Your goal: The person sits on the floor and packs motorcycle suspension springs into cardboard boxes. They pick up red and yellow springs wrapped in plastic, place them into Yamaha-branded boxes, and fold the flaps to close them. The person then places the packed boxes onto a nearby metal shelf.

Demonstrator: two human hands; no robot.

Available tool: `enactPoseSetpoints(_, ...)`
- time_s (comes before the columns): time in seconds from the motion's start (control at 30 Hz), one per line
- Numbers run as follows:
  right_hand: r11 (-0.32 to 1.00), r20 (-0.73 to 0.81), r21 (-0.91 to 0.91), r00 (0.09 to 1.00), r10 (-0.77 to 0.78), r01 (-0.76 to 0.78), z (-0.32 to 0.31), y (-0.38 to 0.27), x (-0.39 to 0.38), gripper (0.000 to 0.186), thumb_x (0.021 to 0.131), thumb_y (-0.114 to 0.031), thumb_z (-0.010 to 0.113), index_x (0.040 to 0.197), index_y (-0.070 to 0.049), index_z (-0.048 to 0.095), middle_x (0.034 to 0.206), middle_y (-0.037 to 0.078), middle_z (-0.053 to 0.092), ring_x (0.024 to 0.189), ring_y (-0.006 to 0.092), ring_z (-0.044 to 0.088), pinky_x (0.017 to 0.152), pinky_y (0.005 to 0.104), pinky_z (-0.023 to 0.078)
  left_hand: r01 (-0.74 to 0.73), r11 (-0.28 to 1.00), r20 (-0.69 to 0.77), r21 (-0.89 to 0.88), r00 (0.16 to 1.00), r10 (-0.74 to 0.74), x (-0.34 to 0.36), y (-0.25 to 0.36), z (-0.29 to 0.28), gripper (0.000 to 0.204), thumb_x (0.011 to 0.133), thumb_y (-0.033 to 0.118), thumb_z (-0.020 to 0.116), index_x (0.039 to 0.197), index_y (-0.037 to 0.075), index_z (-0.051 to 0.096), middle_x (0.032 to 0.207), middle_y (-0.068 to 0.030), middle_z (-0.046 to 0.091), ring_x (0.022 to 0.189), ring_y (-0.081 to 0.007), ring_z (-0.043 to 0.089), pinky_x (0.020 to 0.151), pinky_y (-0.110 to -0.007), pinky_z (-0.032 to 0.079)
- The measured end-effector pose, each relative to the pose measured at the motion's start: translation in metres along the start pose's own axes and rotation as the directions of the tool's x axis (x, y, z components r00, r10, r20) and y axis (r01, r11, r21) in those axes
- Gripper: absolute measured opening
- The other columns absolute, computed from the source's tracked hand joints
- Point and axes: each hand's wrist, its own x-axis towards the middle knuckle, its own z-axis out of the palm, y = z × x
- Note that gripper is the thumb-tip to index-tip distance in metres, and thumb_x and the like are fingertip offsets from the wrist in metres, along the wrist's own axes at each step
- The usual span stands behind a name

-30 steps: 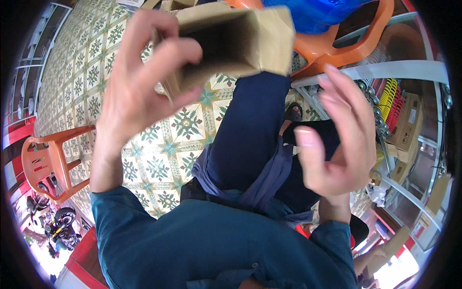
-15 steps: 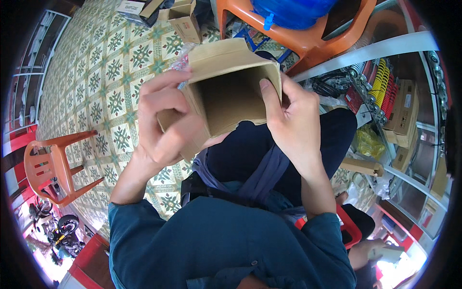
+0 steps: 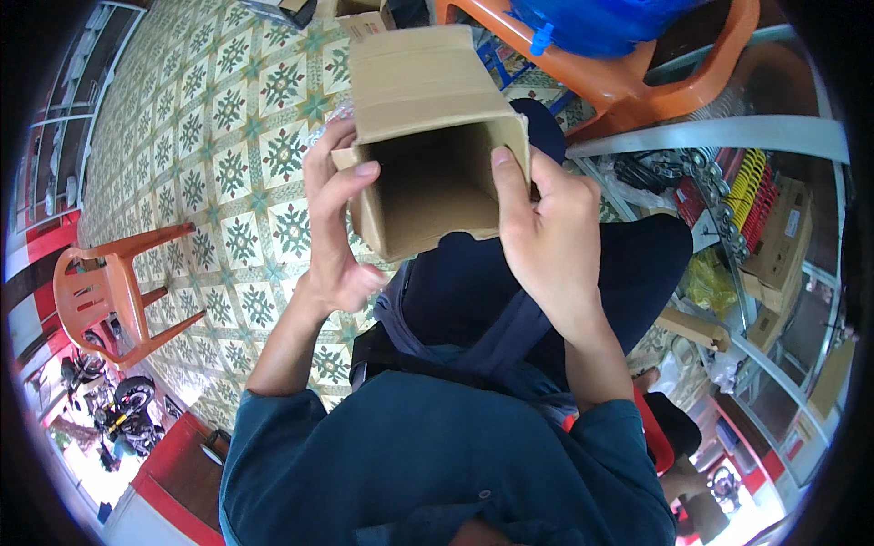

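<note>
An open, brown cardboard box (image 3: 442, 223) is held up in front of me, its dark, hollow inside facing me. Its long top flap (image 3: 414, 77) stands raised, pointing away. My right hand (image 3: 551, 227) grips the right wall, thumb pressed just inside the rim and fingers round the outside. At the left wall, my left hand (image 3: 332, 209) has one fingertip over the rim by a small side flap, with other fingers against the outer side, partly hidden. Crinkled clear plastic (image 3: 339, 114) shows just behind the left fingers. The bottom of the box is in shadow.
My dark-clothed knee (image 3: 637, 264) lies below the box. An orange chair (image 3: 601, 86) with a blue bundle (image 3: 596, 23) stands ahead right, beside a glass cabinet holding coil springs (image 3: 746, 187) and boxes. Another orange chair (image 3: 118, 291) is at left; an open carton (image 3: 364, 18) lies on the patterned floor (image 3: 232, 168).
My left hand has moved from the left side flap, up and against the box's left wall. The top flap now stands more fully extended. The right hand keeps its grip; the view has shifted slightly.
</note>
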Motion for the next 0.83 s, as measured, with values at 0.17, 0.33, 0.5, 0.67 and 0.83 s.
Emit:
enactPoseSetpoints(0.17,0.999,-0.063,-0.037,0.997,0.032,-0.035,0.002,0.024,0.008,0.017,0.099,-0.01,0.063,0.092,0.003,0.072,0.055,0.016,0.059,0.044,0.0232,0.062,0.047,0.0365,0.043,0.391,0.754,-0.225,-0.529,0.792,-0.568,-0.006,-0.023,0.019,0.088,0.102,0.072,0.03,0.165,0.011,0.016,0.163,-0.0197,0.029,0.147,-0.0372,0.035,0.122,-0.054,0.025)
enactPoseSetpoints(0.33,0.987,-0.043,0.019,0.986,0.161,-0.16,-0.018,0.037,0.005,0.017,0.099,-0.013,0.068,0.09,0.002,0.071,0.061,0.0,0.057,0.061,0.0021,0.044,0.054,0.0248,0.034,0.749,0.253,-0.005,-0.613,0.316,-0.949,-0.058,-0.118,0.013,0.077,0.105,0.066,0.038,0.159,0.012,0.036,0.154,-0.0114,0.048,0.143,-0.0265,0.043,0.12,-0.052,0.028)
enactPoseSetpoints(0.5,0.941,0.095,0.169,0.955,0.281,-0.294,-0.031,0.066,-0.005,0.019,0.1,-0.011,0.066,0.09,0.003,0.073,0.067,-0.002,0.064,0.064,0.0026,0.053,0.058,0.0236,0.04,0.465,-0.113,0.31,-0.878,0.371,-0.875,-0.104,-0.143,0.012,0.069,0.106,0.06,0.041,0.153,0.01,0.042,0.153,-0.0111,0.051,0.14,-0.029,0.049,0.117,-0.053,0.034)
enactPoseSetpoints(0.67,0.937,0.305,0.081,0.903,0.302,-0.34,-0.012,0.052,0.008,0.018,0.1,-0.011,0.065,0.094,0.004,0.073,0.07,0.002,0.07,0.069,0.0035,0.062,0.062,0.0244,0.047,0.249,-0.206,0.296,-0.946,0.411,-0.862,-0.147,-0.158,-0.005,0.068,0.105,0.059,0.043,0.15,0.007,0.046,0.148,-0.0138,0.056,0.136,-0.0325,0.053,0.117,-0.052,0.038)
enactPoseSetpoints(0.83,0.979,0.489,0.078,0.863,0.126,-0.187,0.057,0.044,0.027,0.016,0.099,-0.014,0.065,0.099,0.001,0.072,0.072,0.011,0.072,0.061,0.0209,0.07,0.059,0.0313,0.05,0.155,0.07,-0.015,-0.985,0.327,-0.945,-0.17,-0.16,-0.026,0.077,0.104,0.062,0.041,0.157,0.007,0.036,0.155,-0.0158,0.049,0.137,-0.036,0.051,0.121,-0.053,0.035)
